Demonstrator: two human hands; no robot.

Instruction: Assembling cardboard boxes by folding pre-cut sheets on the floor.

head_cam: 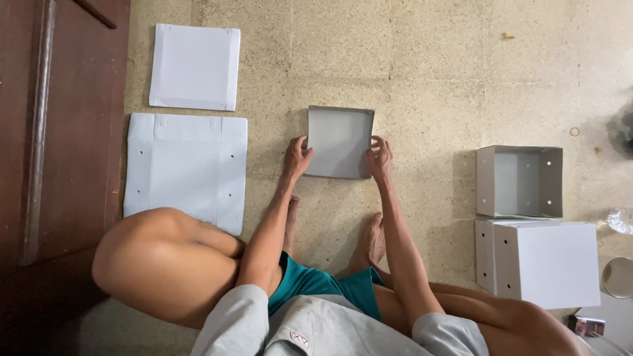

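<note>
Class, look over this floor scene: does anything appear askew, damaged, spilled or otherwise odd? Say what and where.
Nothing looks spilled or damaged. The left hand and right hand grip a small grey tray lying square on the floor. Two flat sheets lie left, two boxes right. Only a small orange speck stands out, far right.

Round container (620, 277) and clear plastic (621, 219) cut off at right edge; dark blurred object (623, 132) unidentifiable; closed box (547, 262) partly hides tray beneath.
</note>
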